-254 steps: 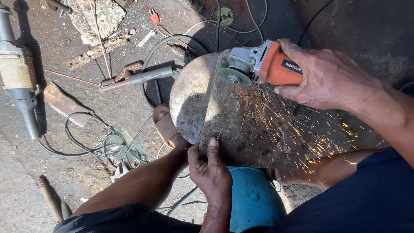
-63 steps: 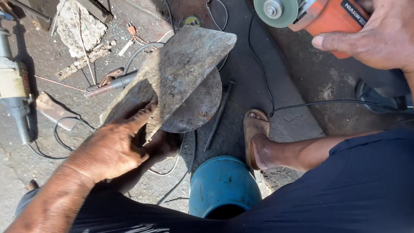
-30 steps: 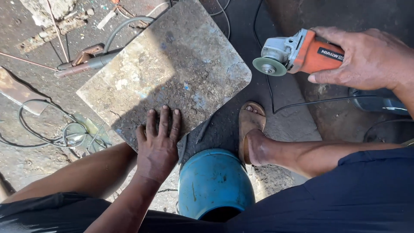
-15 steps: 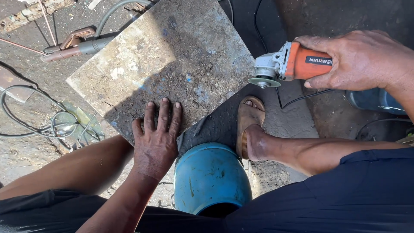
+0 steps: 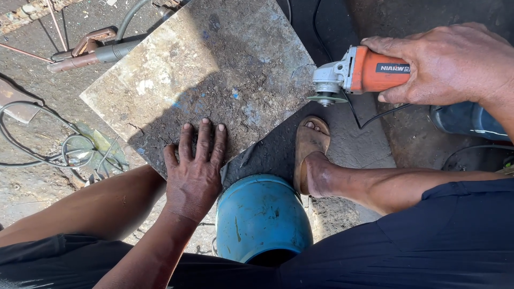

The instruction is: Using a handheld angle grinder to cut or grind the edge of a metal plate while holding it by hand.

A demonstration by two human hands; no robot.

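Dirt floor [image 5: 32, 187]: metal plate [image 5: 203, 75] under left hand [image 5: 195, 171]; grinder [image 5: 358, 72] right.

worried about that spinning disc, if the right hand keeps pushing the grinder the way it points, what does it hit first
Probably the right edge of the metal plate: the right hand aims the angle grinder leftward, its disc beside that edge. Depth is unclear.

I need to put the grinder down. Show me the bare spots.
Bare: the metal sheet above the left hand, and the ground right of the sandalled foot. Crowded: wire coils and the welding clamp on the left.
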